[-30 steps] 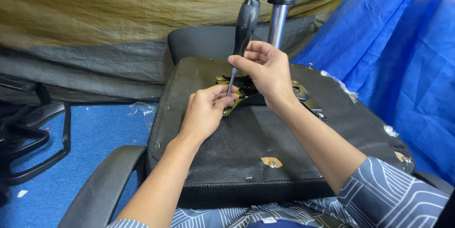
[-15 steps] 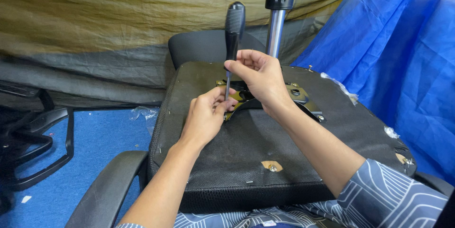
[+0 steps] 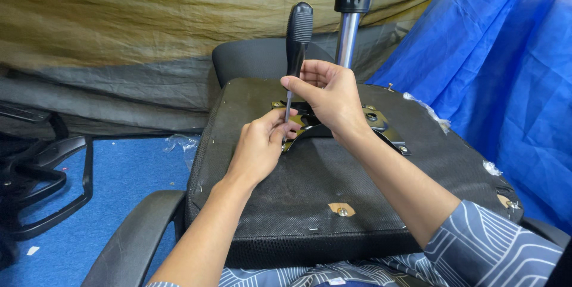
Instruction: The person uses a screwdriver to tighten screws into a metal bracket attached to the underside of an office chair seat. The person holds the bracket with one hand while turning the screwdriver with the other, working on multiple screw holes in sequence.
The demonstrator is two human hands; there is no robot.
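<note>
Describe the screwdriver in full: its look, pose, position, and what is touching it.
The screwdriver has a black ribbed handle, likely plastic or rubber, and a thin metal shaft. It stands nearly upright, tip down at the metal mounting plate on the upturned chair seat's underside. The right hand pinches the handle's lower end; the left hand steadies the shaft near the tip, which is hidden.

Packages, labels, signs, screens: none in view. Nearest candidates are scraps of clear plastic wrap, unprinted, and plain blue and olive sheeting, which bear no visible marking.
</note>
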